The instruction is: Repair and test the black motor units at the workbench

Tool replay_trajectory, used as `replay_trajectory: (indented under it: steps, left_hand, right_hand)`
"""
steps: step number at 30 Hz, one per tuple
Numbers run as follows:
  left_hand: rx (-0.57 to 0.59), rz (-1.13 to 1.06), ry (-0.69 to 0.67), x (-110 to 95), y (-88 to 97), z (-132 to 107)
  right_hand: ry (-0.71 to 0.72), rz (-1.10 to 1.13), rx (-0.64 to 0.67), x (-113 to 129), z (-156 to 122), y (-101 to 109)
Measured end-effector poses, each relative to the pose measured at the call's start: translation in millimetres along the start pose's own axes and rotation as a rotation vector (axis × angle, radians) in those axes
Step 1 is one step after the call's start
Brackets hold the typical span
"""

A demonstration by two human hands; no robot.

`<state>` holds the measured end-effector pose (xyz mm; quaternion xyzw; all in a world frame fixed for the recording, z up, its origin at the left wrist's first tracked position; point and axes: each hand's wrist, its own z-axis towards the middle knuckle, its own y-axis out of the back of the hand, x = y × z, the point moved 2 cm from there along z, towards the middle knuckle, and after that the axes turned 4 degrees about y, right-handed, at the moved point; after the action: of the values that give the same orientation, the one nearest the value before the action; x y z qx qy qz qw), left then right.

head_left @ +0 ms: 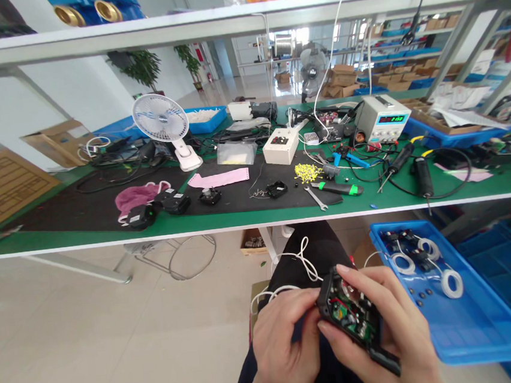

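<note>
Both wrists cut by bottom edge; right hand (386, 329) hid the black housing's (352, 314) underside; power supply (381, 118) display unreadable.

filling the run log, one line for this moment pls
right hand: holds open black device | left hand: at its edge, white cable | blue tray beside

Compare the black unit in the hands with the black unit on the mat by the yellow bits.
The held unit is open, showing green board and wires, with a white cable attached; the mat unit lies untouched, no cable visible. Held one is gripped by left hand and right hand. Both are black housings.
</note>
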<state>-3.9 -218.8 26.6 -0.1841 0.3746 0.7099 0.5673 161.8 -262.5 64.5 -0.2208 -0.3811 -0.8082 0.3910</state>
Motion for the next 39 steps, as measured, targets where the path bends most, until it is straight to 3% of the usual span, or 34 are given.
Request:
replay_trajectory:
  steps: [4,11,21,24,27,31,33,36,39]
  left_hand:
    - [-0.015,-0.027,-0.003,1,2.4,-1]
    - [0.272,-0.094,0.136,8,9.3,14]
    - [0.028,0.142,-0.054,8,7.7,4]
    - [0.026,0.113,-0.030,10,7.5,2]
    - [0.186,-0.073,0.168,16,10.0,6]
    - [0.445,-0.608,0.661,27,12.9,6]
    - [0.521,-0.870,0.785,29,12.2,4]
    - [0.483,-1.082,0.841,29,9.4,3]
    - [0.250,-1.127,0.896,36,8.1,5]
  right_hand:
    - [0.002,0.050,0.036,-5,1,2]
    - [-0.033,0.088,0.079,-14,3,5]
    - [-0.028,0.062,0.006,-19,3,-11]
    - [-0.053,0.111,0.020,-21,3,-9]
    - [-0.123,0.208,0.091,-26,5,-2]
    - [-0.104,0.477,0.259,-31,12,-1]
    - [-0.045,0.593,0.326,-31,17,-7]
    - [0.035,0.689,0.373,-32,26,-18]
    - [0.033,0.591,0.377,-55,41,-27]
